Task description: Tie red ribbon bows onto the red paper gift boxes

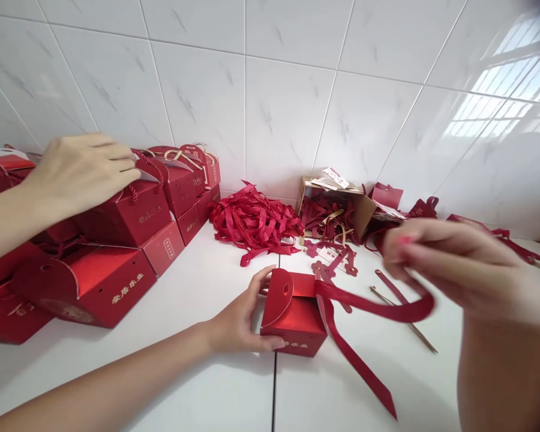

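Close to the middle, my left hand [243,321] grips a small red gift box [297,324], thumb on its front and fingers round its left side. The box has gold characters on the front and a rounded flap with a hole on its left. A dark red ribbon [369,306] comes out of the box's right side. One ribbon tail hangs down to the table; the other curves up to my right hand [441,264]. That hand, raised and blurred, is closed with its fingertips pinching the ribbon.
Another person's hand [87,165] reaches over stacked red boxes [130,207] at left. A heap of red ribbons [256,219] lies by the tiled wall. Beside it, a tipped carton [364,219] holds straps. Flower-ended straps [321,270] and a thin metal tool [407,324] lie on the white table.
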{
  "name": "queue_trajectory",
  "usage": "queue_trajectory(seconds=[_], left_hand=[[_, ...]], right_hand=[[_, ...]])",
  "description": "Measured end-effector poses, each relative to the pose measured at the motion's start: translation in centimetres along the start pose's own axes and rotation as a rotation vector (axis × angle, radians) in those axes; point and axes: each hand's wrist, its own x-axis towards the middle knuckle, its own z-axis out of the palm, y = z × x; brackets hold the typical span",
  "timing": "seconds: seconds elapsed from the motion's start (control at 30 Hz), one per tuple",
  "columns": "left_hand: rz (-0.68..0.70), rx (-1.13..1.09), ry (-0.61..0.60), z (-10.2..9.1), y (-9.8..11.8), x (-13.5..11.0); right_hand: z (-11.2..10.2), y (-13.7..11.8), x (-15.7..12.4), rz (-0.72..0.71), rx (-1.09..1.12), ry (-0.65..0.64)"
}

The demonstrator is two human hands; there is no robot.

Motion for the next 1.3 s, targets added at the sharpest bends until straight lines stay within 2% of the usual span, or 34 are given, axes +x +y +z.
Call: queue_trajectory(seconds=[0.17, 0.23, 0.3, 0.53, 0.77, 1.0, 1.17, 1.3], left_hand=[[-0.003, -0.012, -0.02, 0.0, -0.3, 0.0], [0.011, 0.005, -0.018, 0.0, -0.5, -0.1], [0.019, 0.02, -0.019, -0.1, -0.6, -0.1], [0.02, 0.024, -0.024, -0.1, -0.6, -0.1], [-0.006, 0.015, -0.034, -0.1, -0.5, -0.1], [-0.018, -0.005, -0.041, -0.1, -0.6, -0.1], [0.068, 0.094, 0.01, -0.4, -0.2, -0.4], [0.101, 0.158, 0.1, -0.1, 1.2, -0.6]], right_hand=[[6.0, -0.4, 3.2, -0.063, -0.146, -0.307], [7.4, 0.1, 3.7, -0.097, -0.213, -0.397], [8.0, 0.6, 3.9, -0.096, -0.239, -0.432], [7.9, 1.0, 4.2, -0.016, -0.196, -0.47], [8.6, 1.4, 4.4, -0.049, -0.243, -0.359], [8.4, 1.4, 4.5, -0.062, -0.134, -0.442], [8.4, 1.5, 4.6, -0.057, -0.093, -0.424], [8.2, 1.9, 4.8, -0.083, -0.013, -0.451]])
